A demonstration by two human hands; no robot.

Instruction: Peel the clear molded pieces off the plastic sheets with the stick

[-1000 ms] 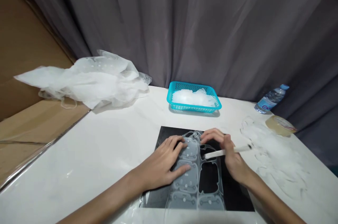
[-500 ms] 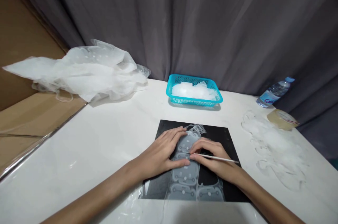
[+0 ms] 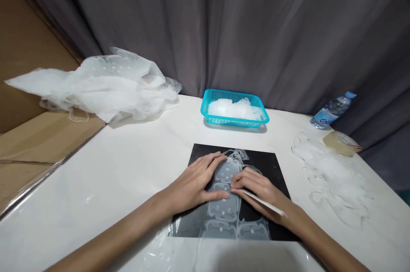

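Note:
A translucent moulded sheet [image 3: 224, 212] of rounded pad shapes lies on a black mat [image 3: 272, 165] in front of me. My left hand [image 3: 195, 184] rests flat on the sheet's left column, fingers spread and thumb pressed onto a pad. My right hand [image 3: 259, 191] is closed in a pinch around a thin white stick [image 3: 264, 203], its tip at the sheet right beside my left thumb. Some cells in the right column show as dark openings.
A turquoise basket [image 3: 235, 121] of translucent pieces stands behind the mat. Crumpled clear plastic [image 3: 102, 86] lies at the back left. At the right are loose translucent scraps [image 3: 329, 174], a tape roll [image 3: 341, 142] and a water bottle [image 3: 331, 111]. A grey curtain hangs behind; cardboard is at left.
My right hand moved from the sheet's top right down and left to the middle, the stick now pointing at the sheet beside my left thumb. The left hand stayed on the sheet.

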